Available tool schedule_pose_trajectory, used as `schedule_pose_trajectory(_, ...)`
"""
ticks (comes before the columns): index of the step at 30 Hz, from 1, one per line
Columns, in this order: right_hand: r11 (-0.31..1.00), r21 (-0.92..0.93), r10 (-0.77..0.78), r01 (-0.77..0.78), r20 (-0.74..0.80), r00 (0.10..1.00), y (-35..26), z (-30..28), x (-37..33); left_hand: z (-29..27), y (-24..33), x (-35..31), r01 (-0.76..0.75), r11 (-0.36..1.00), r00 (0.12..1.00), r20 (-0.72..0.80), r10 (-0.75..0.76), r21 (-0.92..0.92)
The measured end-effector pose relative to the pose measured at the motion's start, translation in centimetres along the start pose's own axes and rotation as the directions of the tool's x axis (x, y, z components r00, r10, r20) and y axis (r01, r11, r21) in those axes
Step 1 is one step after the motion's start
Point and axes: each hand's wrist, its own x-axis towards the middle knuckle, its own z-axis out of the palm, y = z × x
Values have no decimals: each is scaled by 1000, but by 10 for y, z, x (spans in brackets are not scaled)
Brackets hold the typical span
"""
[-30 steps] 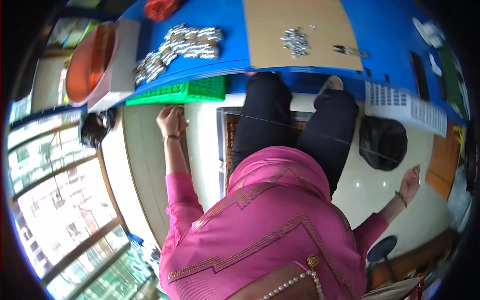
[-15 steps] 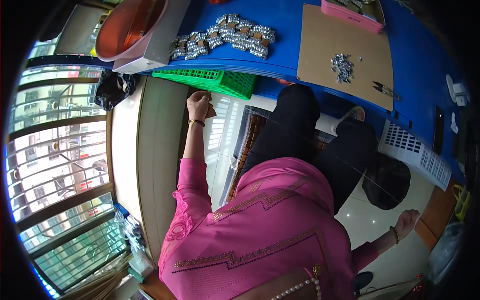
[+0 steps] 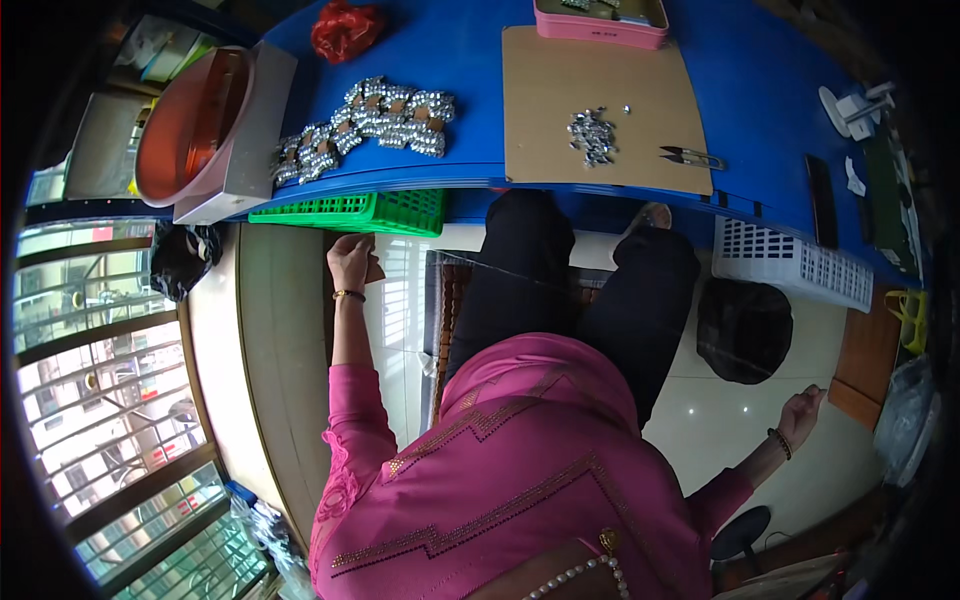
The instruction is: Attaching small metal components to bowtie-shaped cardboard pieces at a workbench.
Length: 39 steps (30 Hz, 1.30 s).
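My left hand (image 3: 350,262) is stretched out below the green crate, its fingers closed on a small piece of brown card (image 3: 375,269). Far out to the right, my right hand (image 3: 799,416) is pinched closed near the brown wooden panel. A fine thread (image 3: 590,300) shows faintly across my lap, slanting between the two hands; its ends are too thin to follow. On the blue table (image 3: 470,130) ahead, a brown board (image 3: 640,85) carries a small pile of silvery beads (image 3: 592,137) and a pair of thread snips (image 3: 690,157). Bundles of silvery beads on card (image 3: 400,115) lie to its left.
A pink tin (image 3: 600,30) and a red plastic bag (image 3: 347,30) sit farther back, with an orange-pink basin (image 3: 190,130) at left. Under the table edge are a green crate (image 3: 400,212), a white basket (image 3: 790,265) and a black bag (image 3: 745,330). Barred windows line the left.
The view has shifted, so the table shows lower and farther left, with more of the red bag in sight. Both hands remain spread wide apart and closed.
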Motion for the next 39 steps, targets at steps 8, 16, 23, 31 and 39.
schedule_pose_trajectory(8, 993, 3, 111, -122, 394, 912, -3, -7, 4, 20, 17, -7, 35, 999, 999, 23, -36, 26)
schedule_pose_trajectory(16, 996, 63, 70, -55, -279, 958, -6, 19, -19, 28, 7, -4, 43, 999, 996, 74, -45, 29)
schedule_pose_trajectory(23, 919, 393, 67, 29, -227, 972, -48, -121, -17, 58, 23, -16, 113, 983, 951, 272, -149, 143)
schedule_pose_trajectory(31, 717, -656, -456, -236, -698, 552, -64, -182, -62, 127, 11, -97, 130, 972, 659, 750, 62, -195)
schedule_pose_trajectory(39, 735, -664, -379, -138, -570, 729, 49, -101, -47, 151, 58, -117, -820, 420, 561, 692, 454, 389)
